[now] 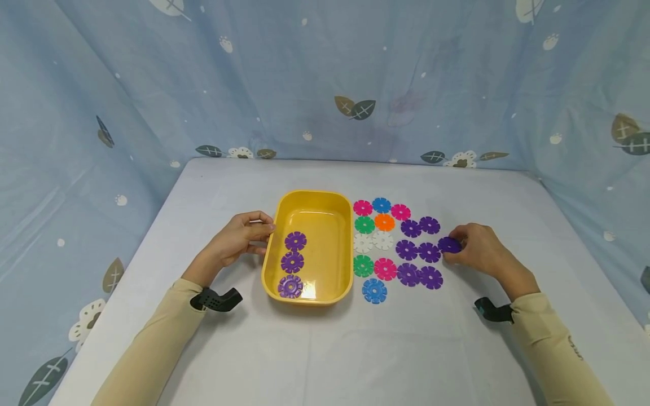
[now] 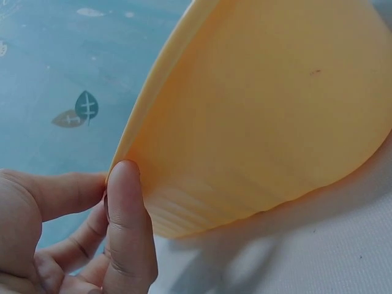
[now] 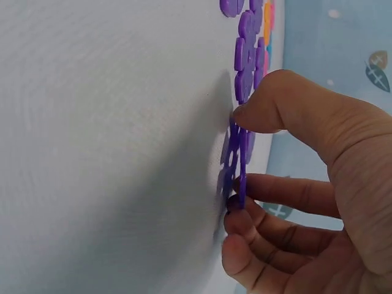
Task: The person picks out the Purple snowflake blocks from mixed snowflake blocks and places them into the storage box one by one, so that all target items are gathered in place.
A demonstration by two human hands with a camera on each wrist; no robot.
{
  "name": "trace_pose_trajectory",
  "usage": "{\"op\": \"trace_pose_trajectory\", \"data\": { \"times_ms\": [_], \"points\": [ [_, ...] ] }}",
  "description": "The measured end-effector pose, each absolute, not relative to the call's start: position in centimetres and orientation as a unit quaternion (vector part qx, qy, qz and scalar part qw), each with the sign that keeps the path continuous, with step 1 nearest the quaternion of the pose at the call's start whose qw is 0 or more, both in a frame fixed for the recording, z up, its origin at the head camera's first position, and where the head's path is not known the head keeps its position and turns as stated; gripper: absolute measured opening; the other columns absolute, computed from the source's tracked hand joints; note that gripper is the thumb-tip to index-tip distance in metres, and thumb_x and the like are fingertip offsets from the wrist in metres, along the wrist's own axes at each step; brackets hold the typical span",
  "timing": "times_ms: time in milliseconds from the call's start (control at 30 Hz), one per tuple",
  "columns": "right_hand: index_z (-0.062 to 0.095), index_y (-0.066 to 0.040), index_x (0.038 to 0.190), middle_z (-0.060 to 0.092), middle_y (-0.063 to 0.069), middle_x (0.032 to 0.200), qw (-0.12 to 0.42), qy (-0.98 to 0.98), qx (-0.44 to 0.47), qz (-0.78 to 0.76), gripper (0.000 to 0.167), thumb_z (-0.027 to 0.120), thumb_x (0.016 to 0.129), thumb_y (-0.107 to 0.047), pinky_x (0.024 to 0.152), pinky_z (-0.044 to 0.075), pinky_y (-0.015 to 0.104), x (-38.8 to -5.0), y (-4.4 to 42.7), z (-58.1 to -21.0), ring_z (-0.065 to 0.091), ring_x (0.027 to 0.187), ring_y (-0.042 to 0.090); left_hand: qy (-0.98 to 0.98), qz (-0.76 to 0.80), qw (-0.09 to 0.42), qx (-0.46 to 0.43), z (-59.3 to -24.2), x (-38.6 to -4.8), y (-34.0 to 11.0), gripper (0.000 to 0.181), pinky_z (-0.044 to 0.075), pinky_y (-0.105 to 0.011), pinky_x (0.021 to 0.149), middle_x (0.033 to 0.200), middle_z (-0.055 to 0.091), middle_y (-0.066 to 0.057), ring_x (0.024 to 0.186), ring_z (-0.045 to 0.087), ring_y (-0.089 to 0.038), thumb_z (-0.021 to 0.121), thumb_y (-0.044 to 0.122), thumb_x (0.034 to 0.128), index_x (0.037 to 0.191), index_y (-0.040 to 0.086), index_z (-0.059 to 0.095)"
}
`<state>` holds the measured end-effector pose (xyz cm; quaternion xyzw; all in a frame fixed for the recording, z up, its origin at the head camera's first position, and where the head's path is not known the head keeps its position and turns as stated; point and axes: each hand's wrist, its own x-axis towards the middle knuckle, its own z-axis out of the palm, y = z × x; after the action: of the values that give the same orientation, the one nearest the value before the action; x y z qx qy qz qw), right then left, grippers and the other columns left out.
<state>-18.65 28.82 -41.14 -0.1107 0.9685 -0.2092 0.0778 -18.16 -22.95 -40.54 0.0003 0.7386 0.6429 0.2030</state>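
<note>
At the left rim of a yellow plastic tray (image 1: 316, 200), my left hand (image 1: 235, 239) grips the edge between thumb and fingers. The left wrist view shows the tray's outer wall (image 2: 263, 110) close up, with fingertips at its rim. Inside the tray, three purple notched snowflake discs (image 1: 291, 262) lie in a column along the left. My right hand (image 1: 477, 248) pinches a purple snowflake disc (image 1: 449, 245) by its edges, just right of the other purple discs. In the right wrist view this disc (image 3: 243, 165) appears edge-on, slightly above the cloth.
Right of the tray lie several discs in rows: pink (image 1: 363, 207), blue (image 1: 374, 291), green (image 1: 363, 265), orange (image 1: 384, 222), white (image 1: 363, 243) and purple (image 1: 429, 252). A white cloth (image 1: 304, 361) covers the table. A blue patterned curtain (image 1: 284, 67) hangs behind.
</note>
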Motion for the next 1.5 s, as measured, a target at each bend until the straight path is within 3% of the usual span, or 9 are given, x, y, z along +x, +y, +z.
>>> {"op": "trace_pose_trajectory", "data": {
  "times_ms": [200,633,1067,1500],
  "points": [
    [0.069,0.003,0.119,0.058,0.015,0.092,0.074,0.971,-0.107,-0.201,0.054,0.086,0.075,-0.023,0.065,0.048,0.038,-18.5,28.7,-41.3,0.050,0.082,0.029,0.739,0.642,0.203,0.003,-40.4,-18.2,-23.0,0.025,0.061,-0.032,0.066,0.099,0.062,-0.014,0.084,0.066,-0.022,0.060,0.019,0.1016,0.116,-0.001,0.054],
    [0.069,0.007,0.112,0.065,0.020,0.104,0.067,0.972,-0.116,-0.191,0.050,0.084,0.076,-0.024,0.080,0.055,0.054,-18.4,29.1,-41.0,0.060,0.092,0.037,0.739,0.643,0.203,-0.002,-40.8,-18.0,-23.2,0.027,0.060,-0.032,0.067,0.101,0.062,-0.014,0.085,0.066,-0.022,0.061,0.020,0.1015,0.117,-0.001,0.054],
    [0.070,0.007,0.111,0.067,0.020,0.101,0.036,0.970,-0.128,-0.202,0.048,0.085,0.077,-0.023,0.066,0.055,0.039,-18.1,29.4,-39.2,0.060,0.088,0.034,0.734,0.648,0.202,-0.001,-40.9,-18.0,-23.2,0.025,0.060,-0.032,0.066,0.099,0.062,-0.013,0.083,0.065,-0.021,0.061,0.019,0.1013,0.115,0.000,0.054],
    [0.071,0.006,0.109,0.066,0.018,0.098,0.005,0.972,-0.132,-0.194,0.046,0.085,0.076,-0.022,0.067,0.052,0.042,-18.0,28.2,-37.4,0.056,0.083,0.032,0.731,0.652,0.203,0.002,-40.8,-18.2,-23.1,0.026,0.060,-0.032,0.066,0.101,0.062,-0.013,0.085,0.066,-0.022,0.062,0.020,0.1010,0.116,0.000,0.054]
  ]
}}
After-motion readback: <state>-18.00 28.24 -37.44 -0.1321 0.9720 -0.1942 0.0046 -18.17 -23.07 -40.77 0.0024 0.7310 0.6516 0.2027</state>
